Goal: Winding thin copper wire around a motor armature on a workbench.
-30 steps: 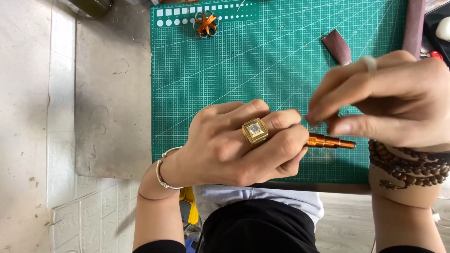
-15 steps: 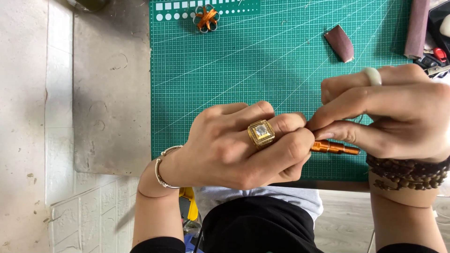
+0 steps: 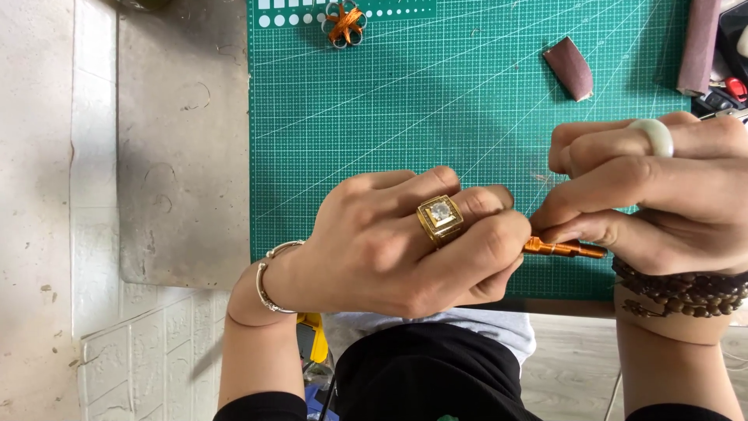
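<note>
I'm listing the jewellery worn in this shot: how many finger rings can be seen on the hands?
2. A square gold ring with a pale stone sits on the left hand; a plain white ring sits on the right hand. Curled fingers may hide others.

A single head-worn camera is looking almost straight down from above the person's own body, facing the near edge of the tabletop [image 3: 179,156]. It is sitting close, so the left hand [image 3: 389,242] and the right hand [image 3: 654,195] are filling the middle and right of the frame. The green cutting mat [image 3: 436,101] is running off the top edge, while the person's torso and the floor tiles [image 3: 140,359] are showing along the bottom. No second view is sharing the scene.
</note>
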